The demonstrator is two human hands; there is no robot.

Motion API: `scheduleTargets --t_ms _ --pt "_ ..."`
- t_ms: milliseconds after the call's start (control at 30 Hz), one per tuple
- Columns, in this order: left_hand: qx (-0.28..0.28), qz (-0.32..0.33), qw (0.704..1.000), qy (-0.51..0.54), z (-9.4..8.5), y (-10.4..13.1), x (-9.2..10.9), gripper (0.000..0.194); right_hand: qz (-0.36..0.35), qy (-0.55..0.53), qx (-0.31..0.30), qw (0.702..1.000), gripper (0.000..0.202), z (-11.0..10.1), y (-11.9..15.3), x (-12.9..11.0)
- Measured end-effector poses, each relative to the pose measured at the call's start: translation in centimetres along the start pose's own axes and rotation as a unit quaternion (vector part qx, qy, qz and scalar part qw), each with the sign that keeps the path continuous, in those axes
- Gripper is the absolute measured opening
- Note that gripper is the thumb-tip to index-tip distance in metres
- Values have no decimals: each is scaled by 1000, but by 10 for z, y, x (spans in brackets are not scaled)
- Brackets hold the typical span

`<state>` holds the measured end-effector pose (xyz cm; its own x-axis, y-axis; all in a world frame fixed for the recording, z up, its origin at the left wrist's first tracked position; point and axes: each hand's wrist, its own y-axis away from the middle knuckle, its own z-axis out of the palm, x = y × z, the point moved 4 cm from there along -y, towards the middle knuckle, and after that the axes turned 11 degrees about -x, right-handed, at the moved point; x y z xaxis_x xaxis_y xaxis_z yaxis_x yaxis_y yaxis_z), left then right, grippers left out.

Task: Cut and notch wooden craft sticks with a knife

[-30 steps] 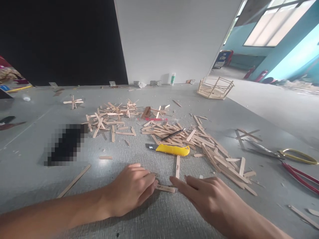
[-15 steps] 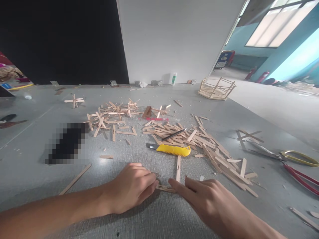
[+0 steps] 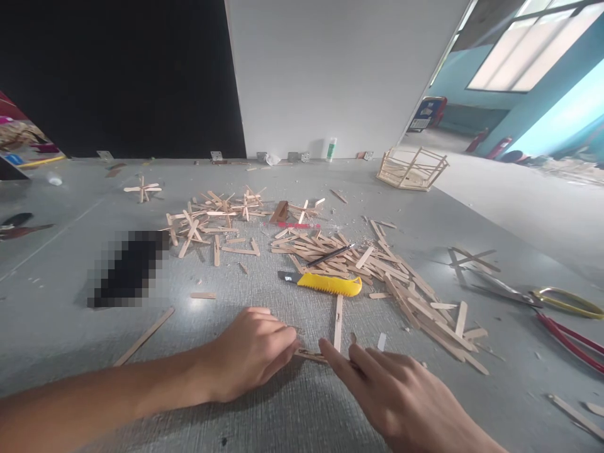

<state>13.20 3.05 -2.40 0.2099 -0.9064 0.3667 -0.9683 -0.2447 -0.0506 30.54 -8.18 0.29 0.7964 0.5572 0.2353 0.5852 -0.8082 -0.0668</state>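
A short, split-looking wooden craft stick (image 3: 311, 356) lies low between my two hands, just above the mat. My left hand (image 3: 257, 355) is closed, its fingertips pinching the left end of this stick. At the right end, my right hand (image 3: 391, 384) has its index finger stretched over the stick and the other fingers bent; its thumb is hidden. Another craft stick (image 3: 338, 324) points away from me, just beyond the right fingertips. Past it lies a yellow utility knife (image 3: 330, 284) with some blade showing.
A pile of craft sticks (image 3: 401, 277) spreads beyond the knife, a black pen (image 3: 330, 255) on it. Star-shaped stick pieces (image 3: 189, 236) lie farther left. Scissors (image 3: 514, 290) and red-handled pliers (image 3: 570, 343) are at right. A stick frame (image 3: 410, 171) stands at the back.
My right hand has shifted slightly and its fingers now cover more of the stick's right end. My left hand keeps its pinch. The whole view has moved a little.
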Motion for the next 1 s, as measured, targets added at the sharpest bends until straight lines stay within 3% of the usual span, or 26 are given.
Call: scheduleTargets --t_ms 367,700,1000 --pt "-6 6 1000 -17 2 1 1 41 36 113 19 993 42 -6 -3 -23" --pt "4 6 1000 -21 1 1 2 41 44 121 7 992 41 -2 -5 -21" --pt "31 16 999 -15 4 1 0 40 34 51 5 998 44 -5 -8 -9"
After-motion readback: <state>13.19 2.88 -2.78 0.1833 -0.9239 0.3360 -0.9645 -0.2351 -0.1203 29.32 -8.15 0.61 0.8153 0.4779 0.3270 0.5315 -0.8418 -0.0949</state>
